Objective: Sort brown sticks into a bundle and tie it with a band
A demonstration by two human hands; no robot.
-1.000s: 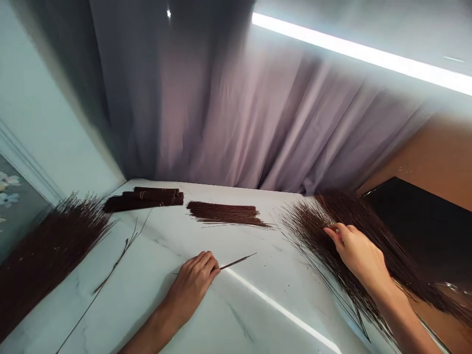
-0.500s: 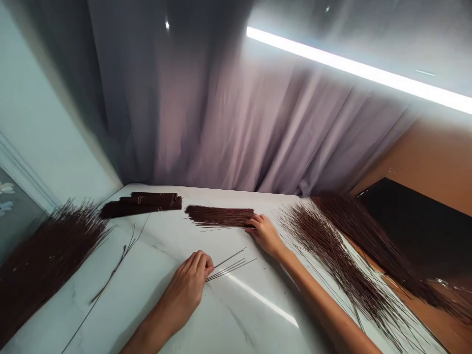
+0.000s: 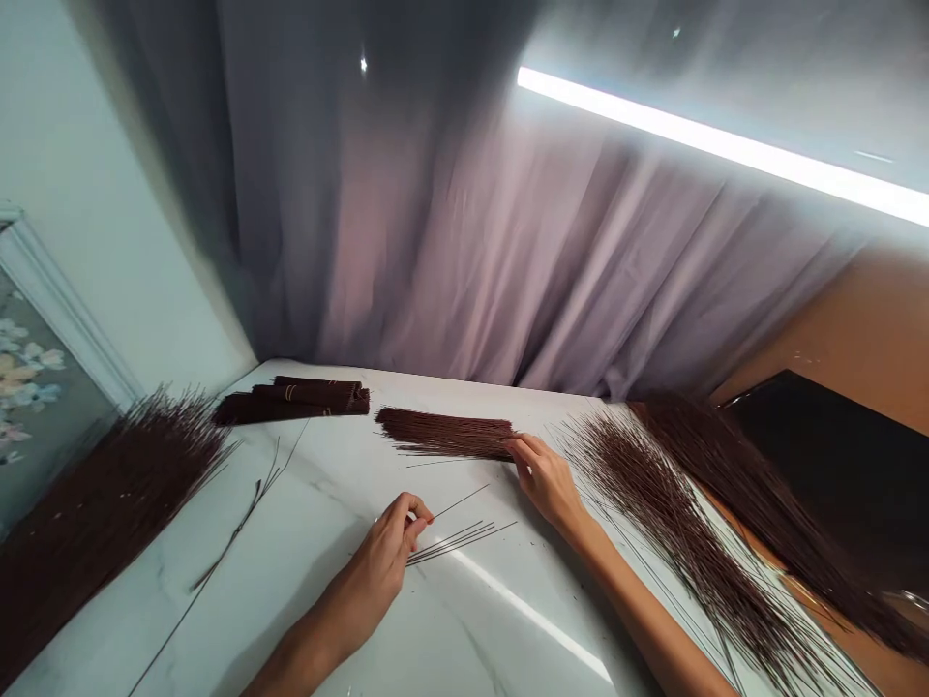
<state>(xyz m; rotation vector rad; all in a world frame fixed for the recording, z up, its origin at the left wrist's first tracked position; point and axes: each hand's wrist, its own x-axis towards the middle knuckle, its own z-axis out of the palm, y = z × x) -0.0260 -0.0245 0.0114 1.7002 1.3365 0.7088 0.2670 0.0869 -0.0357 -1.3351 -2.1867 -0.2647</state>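
My left hand [image 3: 388, 547] is closed on several thin dark sticks [image 3: 461, 540] over the white marbled table; one stick, pinched between thumb and forefinger, points up and to the right, apart from the others. The fingers of my right hand [image 3: 544, 474] rest at the right end of a flat, neat bundle of dark brown sticks [image 3: 446, 433]. Its thumb and fingertips are bent together there, and whether they grip any stick is too small to tell.
Tied rolls [image 3: 312, 399] lie at the back left. A big stick pile [image 3: 108, 513] fills the left edge, with a few loose sticks [image 3: 239, 528] beside it. To the right are a loose pile [image 3: 674, 523], a longer bundle [image 3: 769, 513] and a black panel [image 3: 834, 474].
The view has shifted slightly left. In my left hand, one stick now stands apart from the rest between thumb and forefinger. My right hand remains at the bundle's right end.
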